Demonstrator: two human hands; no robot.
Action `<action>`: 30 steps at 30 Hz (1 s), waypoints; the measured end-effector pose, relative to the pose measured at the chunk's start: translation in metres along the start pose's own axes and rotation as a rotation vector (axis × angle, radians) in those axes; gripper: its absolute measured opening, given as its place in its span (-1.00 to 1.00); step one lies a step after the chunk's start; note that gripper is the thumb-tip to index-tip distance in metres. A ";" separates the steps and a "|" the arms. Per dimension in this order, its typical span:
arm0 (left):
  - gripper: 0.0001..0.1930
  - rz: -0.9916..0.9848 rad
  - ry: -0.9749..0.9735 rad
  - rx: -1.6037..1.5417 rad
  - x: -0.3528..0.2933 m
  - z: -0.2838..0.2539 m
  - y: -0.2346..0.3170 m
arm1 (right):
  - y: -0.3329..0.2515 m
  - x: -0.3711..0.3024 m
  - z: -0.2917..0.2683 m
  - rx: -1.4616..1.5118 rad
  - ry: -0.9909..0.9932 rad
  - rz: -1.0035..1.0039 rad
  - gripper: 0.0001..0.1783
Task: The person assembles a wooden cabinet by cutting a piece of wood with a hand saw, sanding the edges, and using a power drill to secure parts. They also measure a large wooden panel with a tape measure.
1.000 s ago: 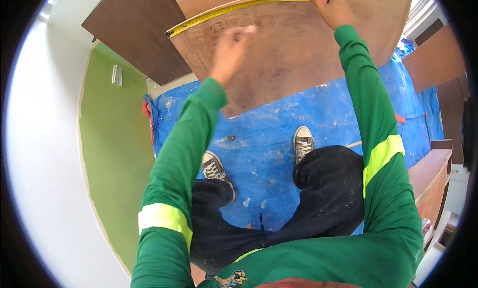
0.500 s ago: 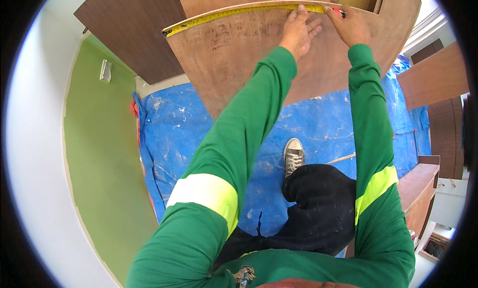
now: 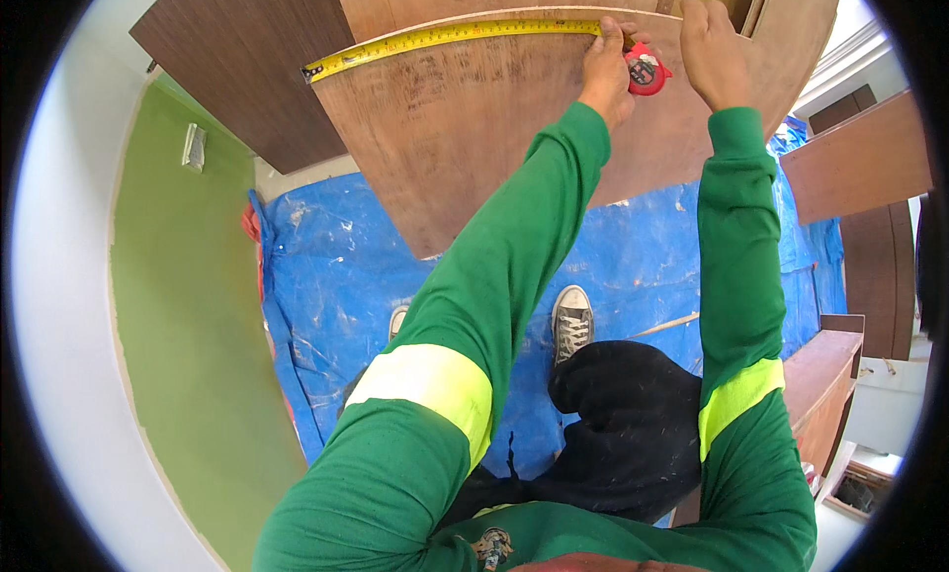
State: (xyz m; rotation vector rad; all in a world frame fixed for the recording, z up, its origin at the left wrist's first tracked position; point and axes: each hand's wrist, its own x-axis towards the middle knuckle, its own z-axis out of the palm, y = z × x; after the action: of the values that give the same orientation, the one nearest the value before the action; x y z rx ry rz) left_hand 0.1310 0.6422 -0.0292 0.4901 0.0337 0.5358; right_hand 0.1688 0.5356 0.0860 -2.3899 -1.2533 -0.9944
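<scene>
A yellow tape measure blade (image 3: 445, 35) lies along the far edge of a brown plywood panel (image 3: 465, 117), its hooked end at the panel's left corner. My left hand (image 3: 606, 83) is closed on the tape measure where the blade meets its case, thumb at the panel edge. The red case (image 3: 647, 71) hangs tilted beside my fingers, against the panel face. To the right, apart from the case, my right hand (image 3: 716, 63) is closed at the panel's far edge. Whatever its curled fingers hold is hidden.
A blue tarp (image 3: 336, 246) covers the floor under my shoe (image 3: 572, 320). Dark wood board (image 3: 247, 68) stands at the far left, near a green wall (image 3: 188, 275). On the right are another wood panel (image 3: 860, 157) and a low wooden piece (image 3: 825, 374). A thin stick (image 3: 667, 325) lies on the tarp.
My right hand has let go of the red tape case and moved slightly right. My left hand, earlier with fingers spread by the blade, now grips the tape measure at its case.
</scene>
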 end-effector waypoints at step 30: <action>-0.42 -0.080 -0.072 -0.138 0.012 0.016 0.009 | -0.334 0.060 0.053 0.576 -0.254 -0.468 -0.67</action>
State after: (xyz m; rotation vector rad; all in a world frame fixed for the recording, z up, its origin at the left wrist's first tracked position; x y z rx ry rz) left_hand 0.1396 0.6477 -0.0096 0.3716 -0.0523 0.4386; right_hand -0.0521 0.7977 0.0621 -1.8450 -1.9323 -0.3415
